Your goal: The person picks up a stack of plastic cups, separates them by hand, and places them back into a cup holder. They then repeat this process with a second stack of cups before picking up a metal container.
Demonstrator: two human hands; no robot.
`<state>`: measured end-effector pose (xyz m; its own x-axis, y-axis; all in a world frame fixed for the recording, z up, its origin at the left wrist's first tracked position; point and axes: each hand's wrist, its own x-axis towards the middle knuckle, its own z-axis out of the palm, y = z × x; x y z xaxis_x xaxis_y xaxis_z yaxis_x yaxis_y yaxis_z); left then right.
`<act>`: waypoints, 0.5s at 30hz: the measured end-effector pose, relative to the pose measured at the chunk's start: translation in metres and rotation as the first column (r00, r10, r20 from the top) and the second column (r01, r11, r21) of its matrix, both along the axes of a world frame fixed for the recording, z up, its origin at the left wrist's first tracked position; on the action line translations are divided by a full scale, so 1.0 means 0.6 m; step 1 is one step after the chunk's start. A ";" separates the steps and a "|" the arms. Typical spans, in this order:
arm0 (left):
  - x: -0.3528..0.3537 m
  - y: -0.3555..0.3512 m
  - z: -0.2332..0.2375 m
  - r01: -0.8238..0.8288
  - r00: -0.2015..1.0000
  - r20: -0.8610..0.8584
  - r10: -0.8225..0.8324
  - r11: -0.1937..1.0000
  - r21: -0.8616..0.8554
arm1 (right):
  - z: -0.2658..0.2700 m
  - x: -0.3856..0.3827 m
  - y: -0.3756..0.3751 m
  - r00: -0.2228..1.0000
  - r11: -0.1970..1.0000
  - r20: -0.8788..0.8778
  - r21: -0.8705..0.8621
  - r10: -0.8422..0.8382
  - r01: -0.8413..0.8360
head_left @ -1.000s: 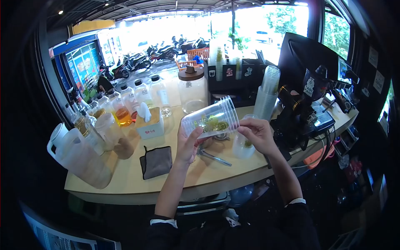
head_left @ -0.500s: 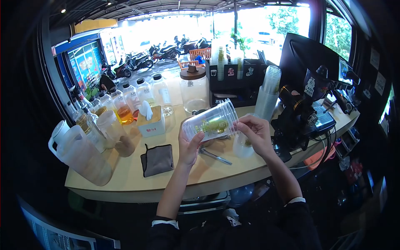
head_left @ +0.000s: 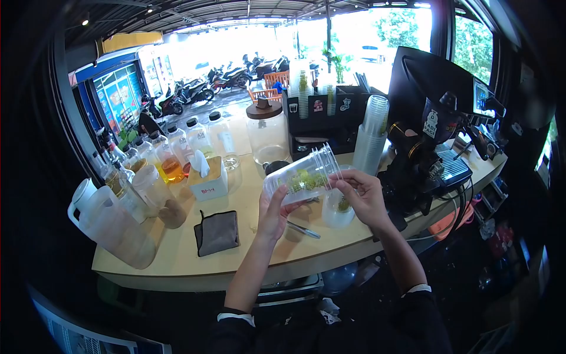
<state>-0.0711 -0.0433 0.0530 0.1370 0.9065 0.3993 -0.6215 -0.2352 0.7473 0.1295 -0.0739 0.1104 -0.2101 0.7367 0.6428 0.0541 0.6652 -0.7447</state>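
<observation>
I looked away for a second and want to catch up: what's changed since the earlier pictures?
The left hand and the stacked plastic cups it holds shifted slightly right, covering more of the metal tool. Nothing was let go; the right hand stays at the rims. The cloth stayed put.

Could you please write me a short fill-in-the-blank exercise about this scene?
The left hand holds tilted plastic ____, and the right hand is at their rims.
The folded cloth on the counter is coloured ____.
The glass jar has a brown ____ on top.
A white ____ sticks out of the white box.

Missing words: cups; gray; lid; tissue.
</observation>
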 end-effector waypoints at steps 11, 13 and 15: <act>0.019 -0.010 0.007 -0.070 0.995 -0.067 0.072 0.997 0.028 | 0.007 0.015 -0.010 1.000 0.995 0.026 -0.098 0.011 -0.008; 0.020 -0.013 0.006 -0.086 0.990 -0.104 0.091 0.995 0.054 | 0.011 0.019 -0.011 0.993 0.993 0.117 -0.115 0.033 -0.019; 0.018 -0.005 -0.001 -0.072 0.995 -0.072 0.075 0.996 0.044 | 0.005 0.017 -0.012 0.992 0.995 0.122 -0.099 0.018 -0.006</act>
<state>-0.0604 -0.0465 0.0526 0.1014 0.8980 0.4281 -0.5450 -0.3099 0.7791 0.1396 -0.0810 0.1137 -0.2916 0.7922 0.5361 0.1413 0.5900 -0.7950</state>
